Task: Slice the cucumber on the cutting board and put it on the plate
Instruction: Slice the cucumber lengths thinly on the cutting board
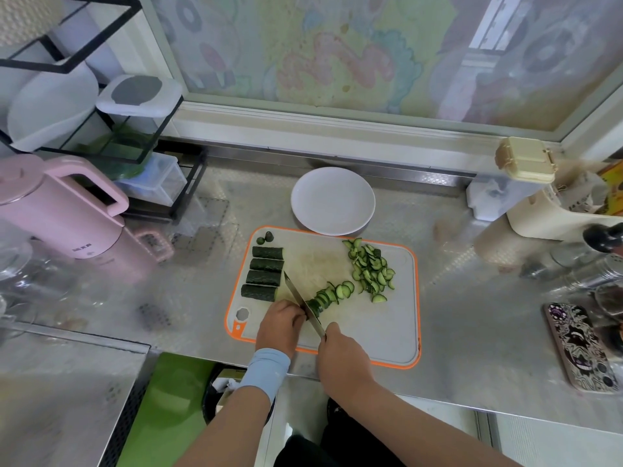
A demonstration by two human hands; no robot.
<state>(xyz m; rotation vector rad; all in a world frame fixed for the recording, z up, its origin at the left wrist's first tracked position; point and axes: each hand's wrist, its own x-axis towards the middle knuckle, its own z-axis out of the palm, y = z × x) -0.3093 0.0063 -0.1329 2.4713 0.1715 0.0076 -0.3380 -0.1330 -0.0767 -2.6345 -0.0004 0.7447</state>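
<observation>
A grey cutting board (387, 328) with an orange rim lies on the steel counter. My right hand (340, 353) grips a knife (303, 303) whose blade cuts into a cucumber piece (316, 306). My left hand (281, 326) holds that piece down with curled fingers. Fresh half-moon slices (337, 291) fan out beside the blade. A pile of slices (371, 269) lies at the board's far right. Several uncut cucumber chunks (264, 273) lie in a column on the board's left, with cut ends (265, 238) above them. A white plate (332, 200), with nothing on it, sits just behind the board.
A pink kettle (64, 217) and a black wire rack (111, 123) with containers stand at the left. Glassware (20, 271) is at the far left. At the right are a cream container (526, 160), jars (580, 267) and a patterned phone (580, 347).
</observation>
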